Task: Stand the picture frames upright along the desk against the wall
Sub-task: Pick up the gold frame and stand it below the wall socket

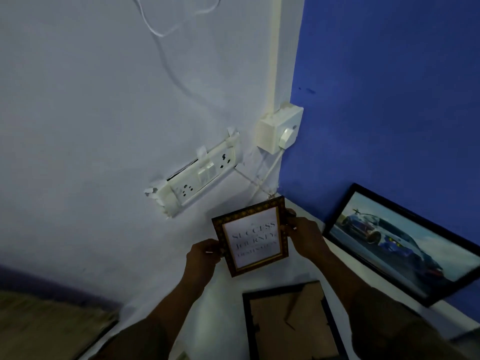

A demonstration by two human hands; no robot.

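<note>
At nine o'clock from the centre we see a pale wall (91, 113) carrying a white switch-and-socket plate (197, 175), tilted in our view, with a loose white cable (166, 29) looping above it at twelve o'clock. Lower down, our left hand (205, 253) closes on the left edge of a small ornate frame (251, 236), thumb on its front. The frame is upright, its printed page facing us, and it sits near the corner where the pale wall meets the blue wall (389, 87); we cannot tell whether its bottom edge touches the desk (226, 307). At one o'clock from it, a white socket box (279, 128) holds a plug. Our right hand (304, 236) grips the frame's right edge. At six o'clock from the held frame, a black frame (288, 323) lies back-side up on the desk, its stand showing. At three o'clock a larger black car picture (400, 241) leans upright against the blue wall.
</note>
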